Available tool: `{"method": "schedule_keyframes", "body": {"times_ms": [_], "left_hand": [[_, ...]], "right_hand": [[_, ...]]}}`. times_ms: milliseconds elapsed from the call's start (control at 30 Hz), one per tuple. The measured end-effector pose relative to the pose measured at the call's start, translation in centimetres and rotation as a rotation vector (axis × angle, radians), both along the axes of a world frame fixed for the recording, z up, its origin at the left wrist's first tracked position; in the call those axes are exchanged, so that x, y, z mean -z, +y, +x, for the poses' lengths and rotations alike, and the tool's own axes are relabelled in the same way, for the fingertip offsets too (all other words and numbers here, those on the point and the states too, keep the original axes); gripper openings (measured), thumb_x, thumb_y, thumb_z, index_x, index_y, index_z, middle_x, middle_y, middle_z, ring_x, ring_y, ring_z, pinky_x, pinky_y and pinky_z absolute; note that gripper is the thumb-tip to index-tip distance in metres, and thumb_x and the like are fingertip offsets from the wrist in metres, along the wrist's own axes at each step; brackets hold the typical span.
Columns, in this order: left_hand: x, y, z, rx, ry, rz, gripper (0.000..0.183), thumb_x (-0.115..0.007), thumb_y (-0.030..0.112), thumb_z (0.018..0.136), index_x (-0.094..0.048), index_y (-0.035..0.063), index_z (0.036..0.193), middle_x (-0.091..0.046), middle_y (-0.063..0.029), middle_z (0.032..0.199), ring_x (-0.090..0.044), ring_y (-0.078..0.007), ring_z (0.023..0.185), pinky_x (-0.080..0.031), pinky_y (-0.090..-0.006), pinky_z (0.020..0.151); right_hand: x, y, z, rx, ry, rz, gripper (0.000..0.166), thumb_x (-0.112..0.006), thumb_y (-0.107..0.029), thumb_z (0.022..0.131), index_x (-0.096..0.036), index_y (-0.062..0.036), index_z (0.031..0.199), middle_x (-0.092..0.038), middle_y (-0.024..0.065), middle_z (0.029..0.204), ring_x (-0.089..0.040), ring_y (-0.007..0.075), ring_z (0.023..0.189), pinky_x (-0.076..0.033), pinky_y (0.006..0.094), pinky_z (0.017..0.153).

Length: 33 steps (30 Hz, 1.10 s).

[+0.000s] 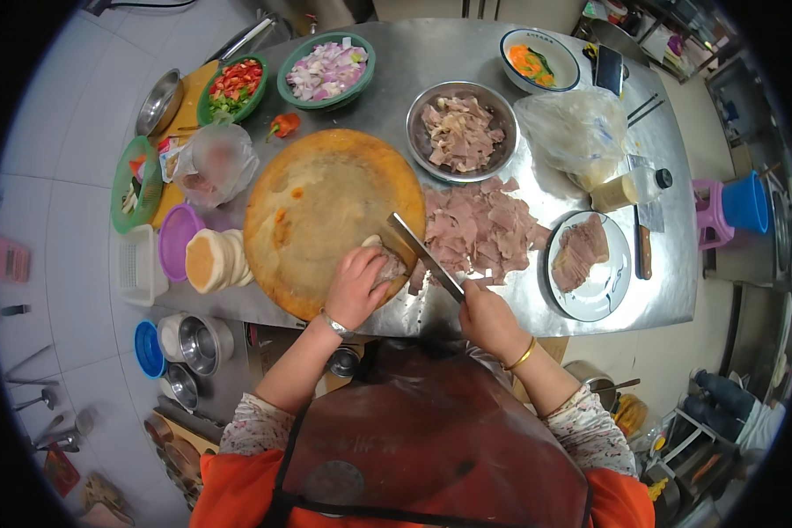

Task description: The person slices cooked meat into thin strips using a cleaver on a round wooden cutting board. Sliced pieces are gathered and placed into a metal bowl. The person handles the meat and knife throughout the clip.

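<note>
My left hand (pixel 356 287) presses a small chunk of cooked meat (pixel 391 267) onto the right front part of a round wooden chopping block (pixel 330 191). In my right hand (pixel 492 317) is the handle of a cleaver (pixel 429 257), its blade reaching up and left over the block's right edge, beside the meat. Thin slices of meat (pixel 482 228) lie spread on the steel table right of the block. Behind them, a steel bowl (pixel 412 135) holds more sliced meat. A bigger piece of meat (pixel 579 252) rests on a white plate (pixel 607 297) to the right.
Round flatbreads (pixel 214 261) are stacked left of the block. Green baskets of chopped onion (pixel 327 69) and peppers (pixel 237 79) stand at the back left. On the right are a plastic bag (pixel 574 132), a bottle (pixel 627 189) and another cleaver with a wooden handle (pixel 643 254).
</note>
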<state>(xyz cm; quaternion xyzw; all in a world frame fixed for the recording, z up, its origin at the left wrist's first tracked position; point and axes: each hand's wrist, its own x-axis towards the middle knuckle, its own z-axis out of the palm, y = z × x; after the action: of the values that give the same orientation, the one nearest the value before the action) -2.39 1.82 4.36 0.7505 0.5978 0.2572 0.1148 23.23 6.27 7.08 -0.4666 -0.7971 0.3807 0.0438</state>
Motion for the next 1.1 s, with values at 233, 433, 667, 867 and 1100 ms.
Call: {"method": "schedule_keyframes", "body": {"times_ms": [233,433,667,867,1100], "left_hand": [[1.1,0.6,-0.1,0.029,0.025,0.03,0.043,-0.07,0.014,0.069,-0.058,0.0012,0.108,-0.054,-0.0143,0.114,-0.048,-0.0352,0.109,-0.038,-0.0463,0.093],[1.9,0.6,-0.7,0.044,0.035,0.062,0.043,-0.072,0.013,0.065,-0.06,0.0003,0.104,-0.055,-0.0161,0.111,-0.048,-0.0382,0.106,-0.038,-0.0492,0.092],[2.1,0.6,-0.7,0.031,0.019,0.034,0.041,-0.072,0.012,0.063,-0.061,-0.0007,0.101,-0.055,-0.0167,0.114,-0.048,-0.0394,0.109,-0.037,-0.0513,0.097],[1.9,0.8,-0.7,0.034,0.036,-0.002,0.046,-0.072,0.013,0.062,-0.062,-0.0003,0.104,-0.054,-0.0162,0.117,-0.047,-0.0392,0.111,-0.037,-0.0506,0.096],[1.9,0.9,-0.6,0.028,-0.009,0.046,0.043,-0.072,0.013,0.064,-0.063,0.0005,0.104,-0.056,-0.0154,0.115,-0.048,-0.0369,0.111,-0.037,-0.0513,0.095]], "right_hand": [[-2.8,0.1,-0.5,-0.148,-0.011,0.129,0.018,-0.056,-0.003,0.073,-0.051,-0.0002,0.09,-0.058,0.021,0.083,-0.062,0.0378,0.069,-0.052,0.0451,0.06],[-5.9,1.0,-1.4,-0.27,-0.058,0.119,0.017,-0.057,-0.001,0.073,-0.051,-0.0002,0.089,-0.058,0.0199,0.081,-0.063,0.036,0.065,-0.053,0.0431,0.058],[-7.2,2.5,-3.0,-0.343,-0.116,0.042,0.016,-0.056,0.0,0.075,-0.05,0.0021,0.089,-0.059,0.0231,0.082,-0.065,0.0354,0.067,-0.054,0.0402,0.057],[-6.6,3.4,-4.5,-0.354,-0.128,0.047,0.016,-0.056,-0.001,0.076,-0.05,0.0038,0.089,-0.059,0.0232,0.081,-0.065,0.0354,0.063,-0.054,0.0397,0.054],[-7.7,3.3,-5.2,-0.405,-0.238,-0.017,0.015,-0.055,-0.002,0.077,-0.05,0.004,0.089,-0.059,0.0224,0.083,-0.066,0.0336,0.063,-0.055,0.039,0.054]]}}
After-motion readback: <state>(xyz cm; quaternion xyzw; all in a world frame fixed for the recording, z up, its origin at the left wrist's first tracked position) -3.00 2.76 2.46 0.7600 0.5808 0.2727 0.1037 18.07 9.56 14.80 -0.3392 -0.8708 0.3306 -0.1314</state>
